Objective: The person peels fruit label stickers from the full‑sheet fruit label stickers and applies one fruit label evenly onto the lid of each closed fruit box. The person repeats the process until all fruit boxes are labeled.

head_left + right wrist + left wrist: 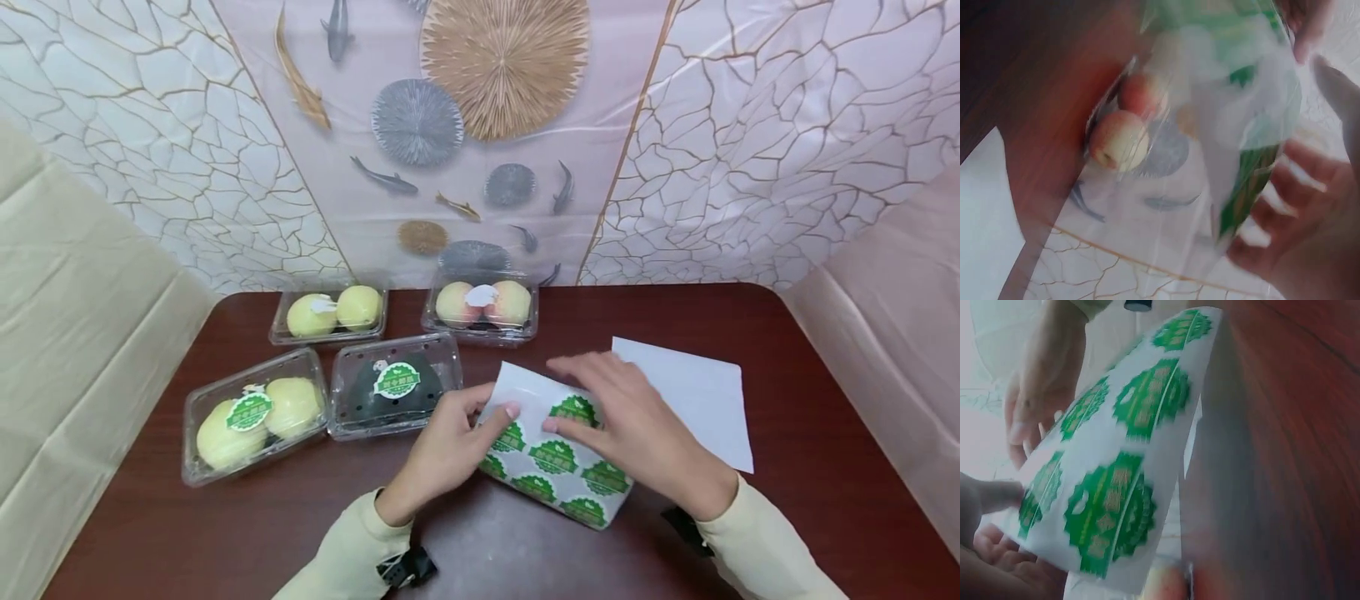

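Observation:
A sheet of green round stickers (555, 458) on white backing is held tilted over the table. My left hand (453, 446) pinches its left edge, the thumb (1000, 495) lying on the printed face and the fingers behind. At the sheet's upper right is my right hand (630, 417), fingers spread and thumb over the stickers; no loose sticker shows in it. Nearest the left hand is a clear plastic box (348, 417) with something dark inside and a green sticker on its lid. The sheet is blurred in the right wrist view.
A white paper sheet (697, 400) lies on the right of the dark red table (817, 500). Front left stands a stickered box of two pale yellow fruits (232, 433). At the back are a box of yellow fruits (358, 307) and one of peaches (512, 302), with white labels.

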A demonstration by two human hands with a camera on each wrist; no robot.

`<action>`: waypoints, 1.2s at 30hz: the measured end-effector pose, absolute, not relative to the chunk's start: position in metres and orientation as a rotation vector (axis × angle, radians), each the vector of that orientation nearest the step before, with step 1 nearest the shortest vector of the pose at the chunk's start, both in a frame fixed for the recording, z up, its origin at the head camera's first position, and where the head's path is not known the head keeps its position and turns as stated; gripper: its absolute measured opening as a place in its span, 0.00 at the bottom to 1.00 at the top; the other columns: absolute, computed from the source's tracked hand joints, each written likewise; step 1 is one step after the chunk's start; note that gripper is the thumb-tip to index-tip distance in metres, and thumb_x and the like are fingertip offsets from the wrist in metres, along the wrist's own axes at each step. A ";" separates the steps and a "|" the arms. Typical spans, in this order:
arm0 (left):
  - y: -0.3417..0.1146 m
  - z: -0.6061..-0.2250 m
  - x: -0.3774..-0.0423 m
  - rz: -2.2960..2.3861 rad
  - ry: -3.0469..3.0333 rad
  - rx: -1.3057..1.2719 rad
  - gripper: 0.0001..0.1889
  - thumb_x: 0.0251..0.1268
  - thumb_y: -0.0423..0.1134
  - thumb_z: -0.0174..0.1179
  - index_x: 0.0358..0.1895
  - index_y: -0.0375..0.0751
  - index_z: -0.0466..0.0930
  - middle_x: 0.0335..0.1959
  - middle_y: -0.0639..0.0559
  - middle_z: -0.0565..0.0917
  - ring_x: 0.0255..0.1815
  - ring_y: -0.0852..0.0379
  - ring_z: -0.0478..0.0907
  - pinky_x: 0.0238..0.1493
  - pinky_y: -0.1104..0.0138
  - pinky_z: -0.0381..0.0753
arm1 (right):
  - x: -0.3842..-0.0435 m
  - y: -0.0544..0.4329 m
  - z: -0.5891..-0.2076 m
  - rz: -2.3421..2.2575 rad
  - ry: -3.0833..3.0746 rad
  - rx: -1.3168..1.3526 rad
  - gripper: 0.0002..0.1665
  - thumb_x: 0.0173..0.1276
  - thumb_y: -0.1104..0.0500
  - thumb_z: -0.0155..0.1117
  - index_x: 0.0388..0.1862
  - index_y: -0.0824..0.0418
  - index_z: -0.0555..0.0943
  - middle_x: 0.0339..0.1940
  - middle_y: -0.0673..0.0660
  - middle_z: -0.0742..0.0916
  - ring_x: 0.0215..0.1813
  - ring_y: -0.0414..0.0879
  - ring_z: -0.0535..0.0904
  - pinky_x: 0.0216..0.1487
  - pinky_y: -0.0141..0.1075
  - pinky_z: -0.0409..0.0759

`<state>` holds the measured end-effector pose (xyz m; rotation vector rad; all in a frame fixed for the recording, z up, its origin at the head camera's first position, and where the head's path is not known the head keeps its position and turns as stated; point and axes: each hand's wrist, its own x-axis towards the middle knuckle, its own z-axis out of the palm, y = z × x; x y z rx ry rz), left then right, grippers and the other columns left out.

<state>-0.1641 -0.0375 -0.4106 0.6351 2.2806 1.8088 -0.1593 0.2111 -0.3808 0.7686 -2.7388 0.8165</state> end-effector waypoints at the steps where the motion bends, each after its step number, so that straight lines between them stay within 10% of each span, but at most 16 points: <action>1: -0.039 -0.410 -0.164 1.827 2.302 0.626 0.11 0.80 0.39 0.60 0.54 0.39 0.88 0.35 0.50 0.90 0.32 0.64 0.82 0.35 0.70 0.82 | -0.161 0.213 -0.381 0.873 -2.712 0.729 0.38 0.69 0.47 0.77 0.73 0.56 0.76 0.67 0.55 0.82 0.68 0.54 0.75 0.71 0.60 0.69; 7: -0.054 -0.407 -0.165 2.018 2.178 0.373 0.12 0.81 0.38 0.59 0.56 0.35 0.86 0.33 0.46 0.89 0.29 0.63 0.84 0.32 0.69 0.83 | -0.165 0.222 -0.389 1.488 -2.539 0.374 0.30 0.80 0.56 0.65 0.76 0.59 0.71 0.72 0.59 0.76 0.73 0.53 0.70 0.70 0.50 0.71; 15: -0.060 -0.410 -0.164 2.249 1.772 0.068 0.17 0.84 0.40 0.55 0.65 0.32 0.77 0.41 0.47 0.91 0.39 0.54 0.91 0.43 0.60 0.90 | -0.154 0.226 -0.421 2.978 -1.849 0.247 0.28 0.88 0.38 0.36 0.76 0.48 0.63 0.67 0.47 0.81 0.69 0.39 0.76 0.67 0.37 0.78; 28: -0.055 -0.410 -0.161 2.133 2.160 0.026 0.19 0.79 0.38 0.60 0.66 0.33 0.75 0.51 0.40 0.88 0.45 0.54 0.87 0.46 0.64 0.86 | -0.151 0.203 -0.419 2.936 -2.120 0.080 0.27 0.84 0.53 0.58 0.75 0.61 0.68 0.59 0.58 0.90 0.57 0.53 0.89 0.55 0.52 0.87; 36: -0.046 -0.397 -0.149 1.350 3.246 0.661 0.29 0.69 0.39 0.70 0.70 0.37 0.73 0.63 0.42 0.76 0.62 0.43 0.75 0.60 0.51 0.78 | -0.137 0.201 -0.415 2.711 -2.180 -0.170 0.33 0.81 0.48 0.63 0.76 0.61 0.66 0.58 0.57 0.89 0.55 0.50 0.89 0.52 0.49 0.88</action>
